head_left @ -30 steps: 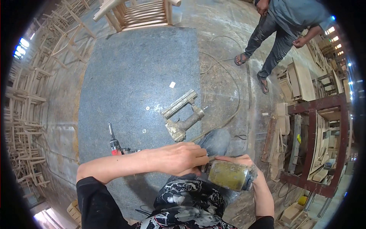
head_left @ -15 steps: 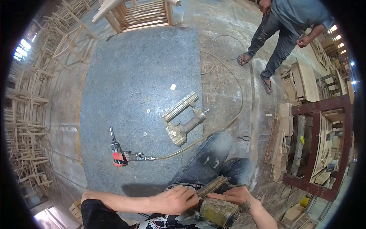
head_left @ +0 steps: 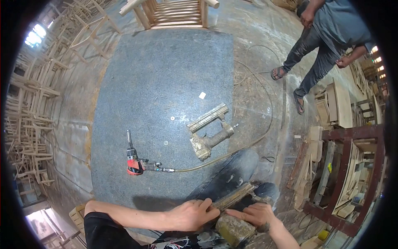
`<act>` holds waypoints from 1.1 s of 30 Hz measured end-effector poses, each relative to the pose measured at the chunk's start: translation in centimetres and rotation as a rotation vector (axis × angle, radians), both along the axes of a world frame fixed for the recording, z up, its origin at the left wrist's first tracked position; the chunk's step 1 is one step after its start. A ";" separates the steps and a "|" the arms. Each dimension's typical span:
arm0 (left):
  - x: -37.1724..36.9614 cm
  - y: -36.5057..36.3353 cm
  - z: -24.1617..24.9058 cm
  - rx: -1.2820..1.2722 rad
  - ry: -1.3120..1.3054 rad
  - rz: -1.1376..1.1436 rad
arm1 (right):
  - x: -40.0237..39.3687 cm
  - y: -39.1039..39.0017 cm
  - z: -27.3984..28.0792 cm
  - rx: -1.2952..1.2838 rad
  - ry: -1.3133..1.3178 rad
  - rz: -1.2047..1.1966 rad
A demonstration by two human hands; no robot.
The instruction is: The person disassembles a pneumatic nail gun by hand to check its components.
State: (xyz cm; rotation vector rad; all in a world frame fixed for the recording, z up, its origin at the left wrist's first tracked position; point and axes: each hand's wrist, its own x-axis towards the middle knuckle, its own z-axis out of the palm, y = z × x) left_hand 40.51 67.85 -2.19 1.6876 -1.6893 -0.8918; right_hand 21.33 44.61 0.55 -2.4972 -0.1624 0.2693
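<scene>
A worn, dirt-crusted nail gun lies in my lap, its long magazine rail pointing up and to the right. My left hand has its fingers curled at the near end of that rail. Over the other side of the tool my right hand is closed, with one finger stretched along the body. Some of the fingertips are hidden. A second, similar nail gun rests on the blue-grey mat in front of me. To its left lies a red and black air tool with a hose attached.
The mat carries small washers, thin nails and a white chip. An air hose curves across the floor. Pliers lie to the right. A person stands at upper right. Wooden frames and boards flank both sides.
My view has swung slightly left, so the scene sits further right. The nail gun in my lap has turned a little, showing more of its rail. Both hands stay on it.
</scene>
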 end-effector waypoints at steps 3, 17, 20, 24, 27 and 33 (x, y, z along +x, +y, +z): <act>-0.8 1.0 0.3 0.077 0.193 0.003 | -0.3 1.0 1.4 0.020 0.040 0.056; -2.0 2.7 0.4 0.289 0.429 0.088 | 1.1 1.7 3.4 0.056 0.054 0.068; -2.5 2.2 0.5 0.271 0.412 0.226 | 1.3 1.5 3.1 -0.050 -0.032 0.046; -2.1 0.6 -1.1 0.069 0.459 0.373 | 3.6 0.8 3.5 -0.103 -0.135 -0.012; -1.1 0.0 -2.3 0.044 0.523 0.358 | 4.6 0.6 3.4 -0.126 -0.128 -0.035; 1.0 0.5 -4.4 0.021 0.780 0.399 | 6.8 -0.4 3.0 -0.123 -0.066 0.071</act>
